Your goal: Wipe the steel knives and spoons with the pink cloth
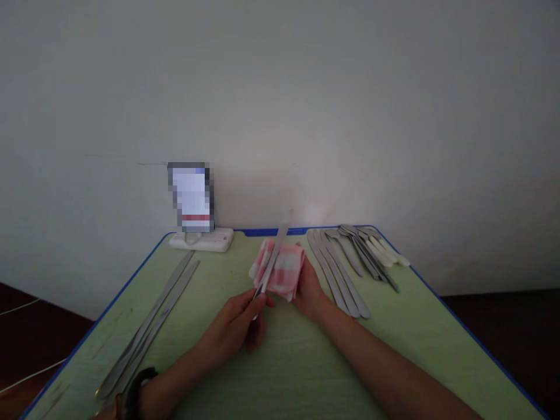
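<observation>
My left hand point(240, 321) is closed round the handle of a table knife point(273, 256), whose blade points up and away over the table. In my right hand point(310, 291) lies a folded pink and white checked cloth point(286, 268). The knife blade rests across the front of the cloth or just above it; I cannot tell if they touch. My right fingers are mostly hidden behind the cloth. Left of my left hand lie table knives point(153, 326) side by side. To the right of my right hand is another group of knives point(339, 277).
Spoons and forks point(361, 251), some with white handles point(385, 251), lie at the back right. A phone point(192, 198) with a blurred screen leans upright at the back left behind a white device point(201, 240). The green table point(280, 373) has a blue edge and meets a pale wall point(280, 105).
</observation>
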The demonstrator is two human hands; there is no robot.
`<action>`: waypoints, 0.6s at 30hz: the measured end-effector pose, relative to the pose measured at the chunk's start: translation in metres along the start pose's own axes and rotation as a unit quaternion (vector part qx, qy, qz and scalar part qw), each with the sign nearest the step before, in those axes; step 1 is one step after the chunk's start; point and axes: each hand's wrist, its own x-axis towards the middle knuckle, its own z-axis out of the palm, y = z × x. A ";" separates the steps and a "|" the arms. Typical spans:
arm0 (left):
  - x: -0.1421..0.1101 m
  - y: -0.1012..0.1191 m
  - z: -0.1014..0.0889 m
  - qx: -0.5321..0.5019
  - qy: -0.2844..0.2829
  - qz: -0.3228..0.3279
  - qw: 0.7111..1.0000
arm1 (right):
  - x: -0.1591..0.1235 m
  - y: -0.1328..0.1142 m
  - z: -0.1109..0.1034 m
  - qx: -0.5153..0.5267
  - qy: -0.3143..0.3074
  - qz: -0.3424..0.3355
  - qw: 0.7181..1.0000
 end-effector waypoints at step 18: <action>-0.003 0.003 -0.004 0.123 -0.035 0.059 0.990 | -0.004 0.004 0.001 -0.039 0.045 0.007 0.998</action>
